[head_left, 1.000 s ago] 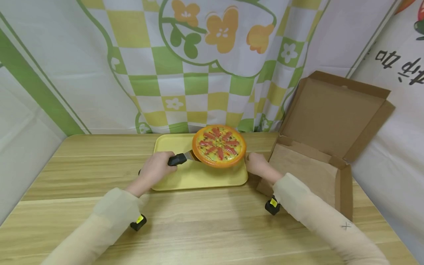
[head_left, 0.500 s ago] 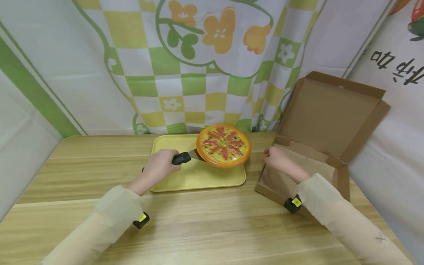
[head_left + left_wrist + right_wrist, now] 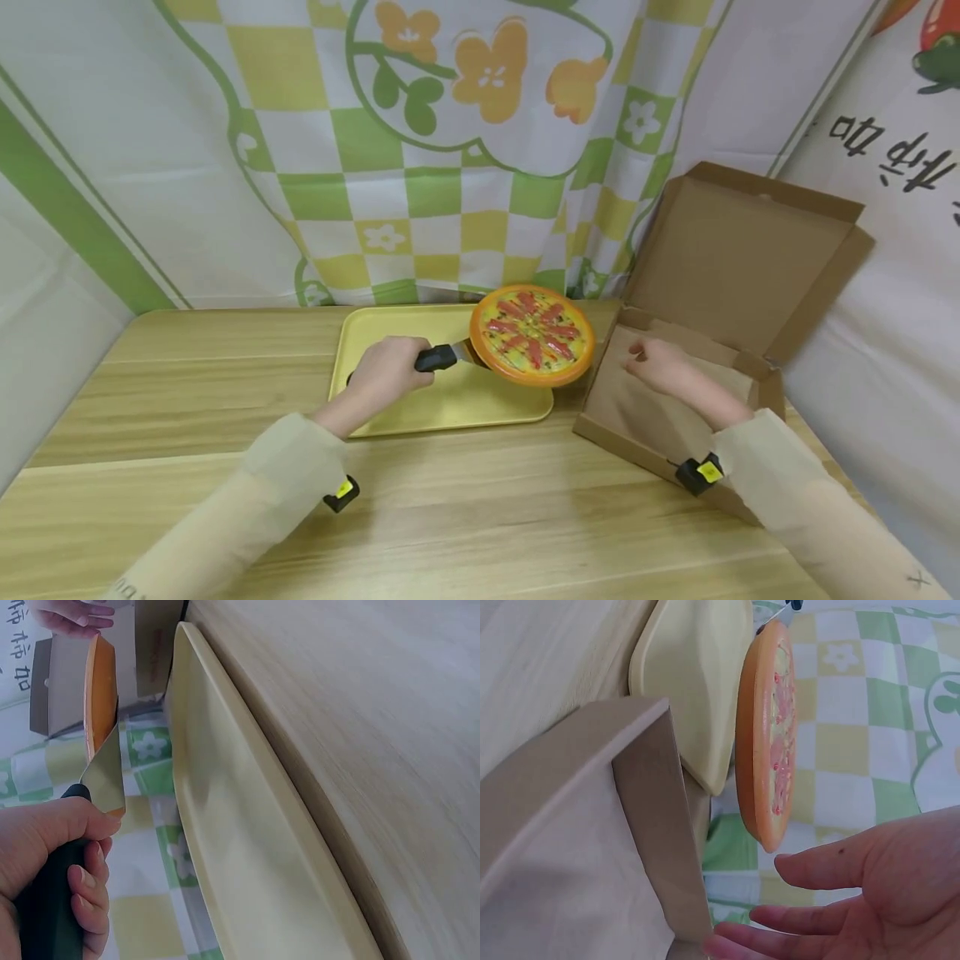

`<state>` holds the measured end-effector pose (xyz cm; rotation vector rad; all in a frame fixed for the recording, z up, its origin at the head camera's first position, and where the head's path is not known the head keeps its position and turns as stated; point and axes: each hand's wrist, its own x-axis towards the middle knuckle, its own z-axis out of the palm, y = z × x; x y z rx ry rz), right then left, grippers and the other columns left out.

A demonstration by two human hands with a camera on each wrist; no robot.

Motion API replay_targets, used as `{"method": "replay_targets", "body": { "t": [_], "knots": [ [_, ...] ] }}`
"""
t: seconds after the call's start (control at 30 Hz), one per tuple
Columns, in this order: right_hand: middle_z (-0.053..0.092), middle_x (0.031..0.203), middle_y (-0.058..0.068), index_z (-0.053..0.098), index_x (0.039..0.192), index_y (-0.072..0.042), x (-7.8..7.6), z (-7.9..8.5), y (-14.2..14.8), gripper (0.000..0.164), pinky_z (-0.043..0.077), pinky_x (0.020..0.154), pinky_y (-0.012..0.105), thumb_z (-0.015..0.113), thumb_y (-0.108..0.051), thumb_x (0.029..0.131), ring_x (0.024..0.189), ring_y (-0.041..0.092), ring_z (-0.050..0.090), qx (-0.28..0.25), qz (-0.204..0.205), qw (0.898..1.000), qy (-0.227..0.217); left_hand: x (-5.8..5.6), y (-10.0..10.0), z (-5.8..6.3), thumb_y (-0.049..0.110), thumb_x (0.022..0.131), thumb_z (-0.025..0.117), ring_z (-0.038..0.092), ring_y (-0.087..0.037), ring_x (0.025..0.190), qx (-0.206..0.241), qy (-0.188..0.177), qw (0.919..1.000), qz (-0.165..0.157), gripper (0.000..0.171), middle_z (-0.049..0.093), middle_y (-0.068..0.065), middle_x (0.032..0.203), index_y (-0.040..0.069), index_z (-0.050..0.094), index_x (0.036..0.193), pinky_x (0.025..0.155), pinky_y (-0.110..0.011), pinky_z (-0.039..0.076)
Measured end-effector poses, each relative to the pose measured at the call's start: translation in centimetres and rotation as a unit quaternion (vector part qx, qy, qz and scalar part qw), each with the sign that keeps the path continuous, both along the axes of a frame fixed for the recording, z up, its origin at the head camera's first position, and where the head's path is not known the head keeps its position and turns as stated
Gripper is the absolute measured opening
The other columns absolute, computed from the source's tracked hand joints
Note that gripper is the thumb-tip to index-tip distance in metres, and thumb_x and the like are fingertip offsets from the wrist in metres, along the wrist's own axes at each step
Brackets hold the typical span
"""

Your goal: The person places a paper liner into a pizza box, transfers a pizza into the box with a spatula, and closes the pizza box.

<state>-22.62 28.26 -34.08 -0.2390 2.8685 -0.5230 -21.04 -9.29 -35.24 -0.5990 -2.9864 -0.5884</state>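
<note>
My left hand (image 3: pixel 386 375) grips the black handle of a pizza server (image 3: pixel 435 358). On its metal blade (image 3: pixel 105 776) rests a whole toy-like pizza (image 3: pixel 534 335), with an orange crust and red strips on top. Both wrist views show the pizza raised above the yellow tray (image 3: pixel 442 404), its right part past the tray's right end. My right hand (image 3: pixel 663 367) holds nothing and hovers over the brown cardboard pizza box (image 3: pixel 738 267). Its fingers (image 3: pixel 802 919) are loosely extended, with the thumb close to the pizza's edge in the right wrist view.
The box stands to the right of the tray with its lid upright at the back and its near wall (image 3: pixel 637 454) low. A checked curtain (image 3: pixel 442 192) hangs behind the wooden table (image 3: pixel 480 517). A white wall cloth with writing borders the right side.
My left hand has carried the pizza on the server rightward, toward the box. My right hand has moved right, from beside the pizza's edge to over the box.
</note>
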Motion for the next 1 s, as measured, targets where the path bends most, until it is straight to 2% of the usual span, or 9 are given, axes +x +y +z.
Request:
{"method": "replay_targets", "body": {
  "t": [0.13,0.17,0.27,0.47,0.8,1.0],
  "knots": [
    [0.058,0.107,0.029,0.051,0.115,0.012,0.9,0.7,0.5,0.050,0.045,0.079,0.045,0.052,-0.031,0.090,0.098,0.039,0.054,-0.001,-0.011,1.000,0.002,0.0,0.8,0.3,0.016,0.076,0.068,0.043,-0.015,0.057,0.002,-0.001,1.0000,-0.004,0.010,0.056,0.000,0.067,0.010,0.063,0.081,0.050,-0.027,0.031],
    [0.055,0.110,0.031,0.049,0.117,0.014,1.6,1.6,0.0,0.048,0.043,0.082,0.048,0.051,-0.026,0.090,0.102,0.042,0.052,0.004,-0.023,1.000,-0.013,0.0,1.0,0.3,0.017,0.076,0.068,0.044,-0.015,0.057,0.002,-0.002,1.0000,-0.004,0.010,0.056,0.001,0.067,0.010,0.063,0.081,0.050,-0.027,0.031],
    [0.053,0.111,0.033,0.046,0.118,0.016,2.7,2.8,0.1,0.046,0.043,0.083,0.050,0.048,-0.022,0.091,0.103,0.045,0.050,0.009,-0.029,0.999,-0.018,0.0,1.7,0.5,0.017,0.076,0.068,0.044,-0.015,0.057,0.000,-0.004,1.0000,-0.007,0.010,0.057,0.001,0.068,0.010,0.063,0.082,0.050,-0.027,0.032],
    [0.053,0.111,0.034,0.046,0.117,0.017,4.3,4.1,1.4,0.046,0.043,0.082,0.050,0.045,-0.021,0.093,0.103,0.047,0.050,0.014,-0.038,0.999,-0.016,-0.1,2.9,0.8,0.017,0.077,0.068,0.043,-0.015,0.056,-0.003,-0.002,0.9998,-0.021,0.009,0.055,0.002,0.065,0.011,0.062,0.081,0.050,-0.026,0.030],
    [0.056,0.108,0.032,0.047,0.115,0.018,5.0,4.3,5.1,0.048,0.042,0.080,0.051,0.046,-0.024,0.093,0.100,0.048,0.050,0.020,-0.058,0.998,0.016,-0.4,4.7,0.8,0.016,0.076,0.070,0.043,-0.014,0.055,0.005,-0.003,0.9994,-0.033,0.009,0.055,0.003,0.065,0.011,0.062,0.078,0.050,-0.025,0.030],
    [0.053,0.105,0.037,0.047,0.110,0.023,5.4,4.2,7.0,0.043,0.045,0.077,0.050,0.045,-0.017,0.094,0.098,0.050,0.050,-0.003,-0.064,0.998,0.028,-0.5,5.6,0.6,0.016,0.075,0.069,0.042,-0.014,0.055,0.002,-0.005,0.9993,-0.037,0.009,0.054,0.003,0.063,0.011,0.062,0.077,0.049,-0.025,0.030]
  ]
}}
